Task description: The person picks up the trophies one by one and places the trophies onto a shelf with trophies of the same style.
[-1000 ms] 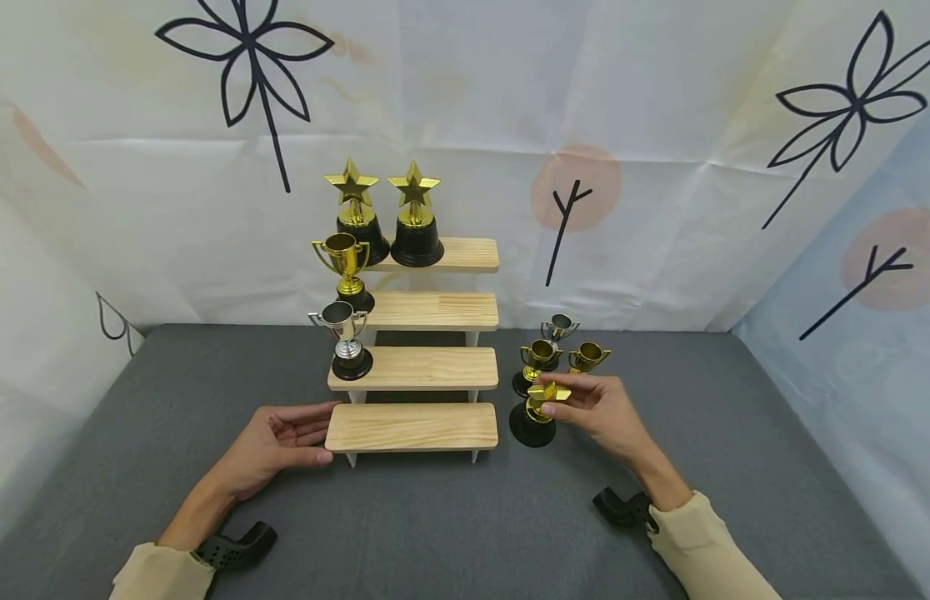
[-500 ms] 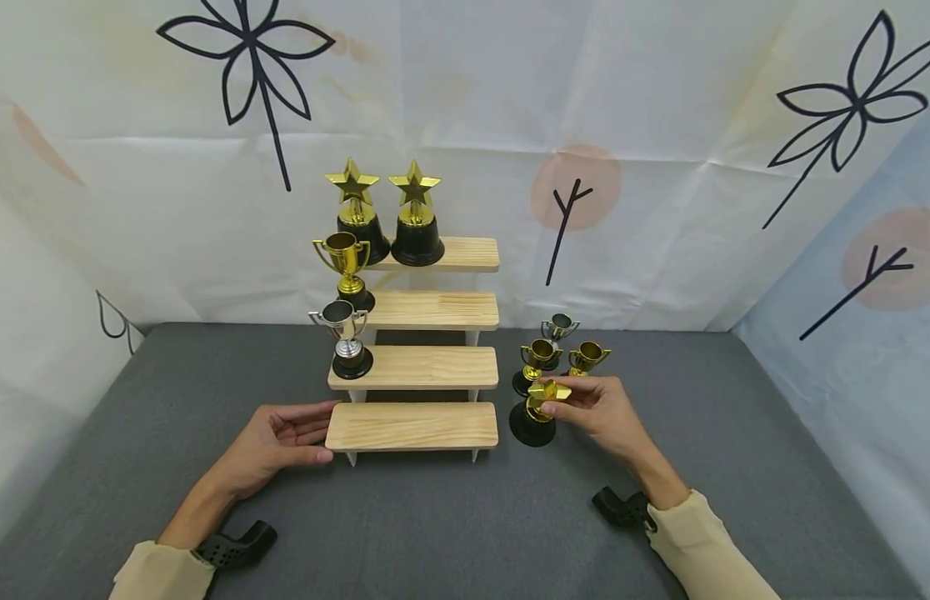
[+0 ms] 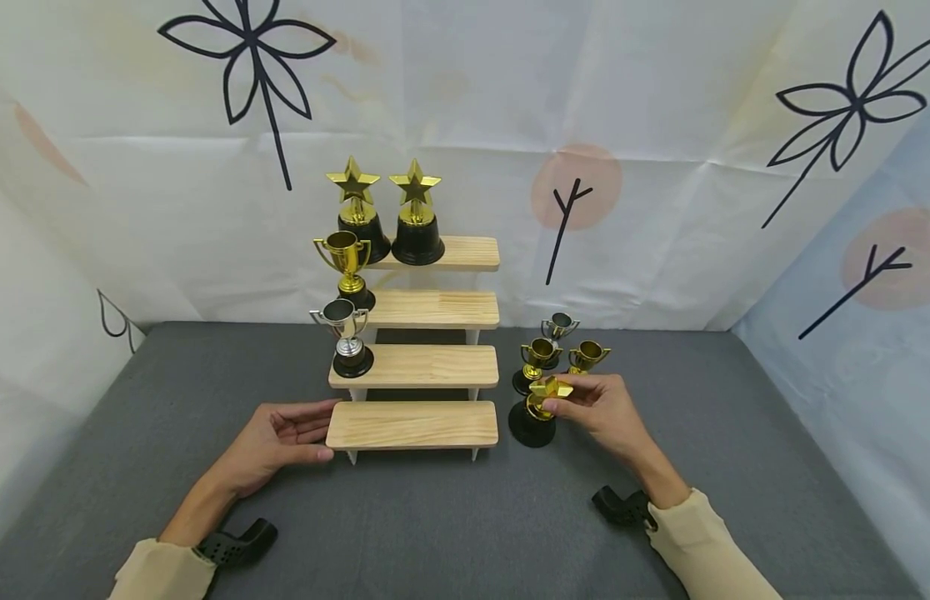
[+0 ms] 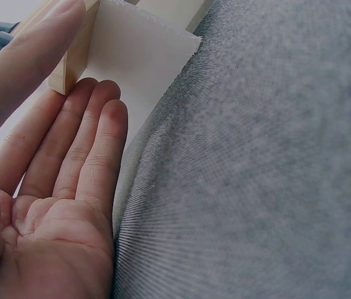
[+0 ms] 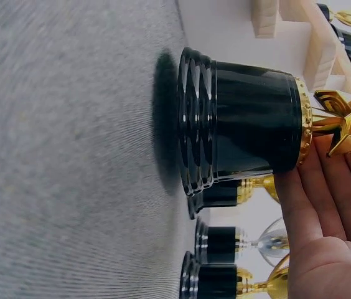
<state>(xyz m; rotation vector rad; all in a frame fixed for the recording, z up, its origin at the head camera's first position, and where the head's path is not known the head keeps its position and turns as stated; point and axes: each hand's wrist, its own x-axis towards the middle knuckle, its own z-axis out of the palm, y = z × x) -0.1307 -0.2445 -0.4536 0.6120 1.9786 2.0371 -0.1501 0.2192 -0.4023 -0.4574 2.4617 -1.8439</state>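
Observation:
My right hand (image 3: 598,410) pinches a gold star trophy (image 3: 531,425) with a black base, right of the stepped wooden shelf. In the right wrist view the trophy's black base (image 5: 256,118) stands close over the grey cloth, with a dark shadow under it. Thumb and fingers are at the gold star. At the left end of the lowest board (image 3: 412,425), my left hand (image 3: 285,437) has its fingers extended against the shelf's side and its thumb by the front corner. The left wrist view shows those fingertips (image 4: 110,115) beside the white side panel (image 4: 138,62).
Two star trophies (image 3: 416,242) stand on the top board, a gold cup (image 3: 345,254) on the second and a silver cup (image 3: 351,350) on the third. Behind my right hand are a silver cup (image 3: 560,323) and two gold cups (image 3: 540,352). A patterned cloth hangs behind.
The held trophy's star has shifted very slightly to the right. Both hands otherwise keep their places.

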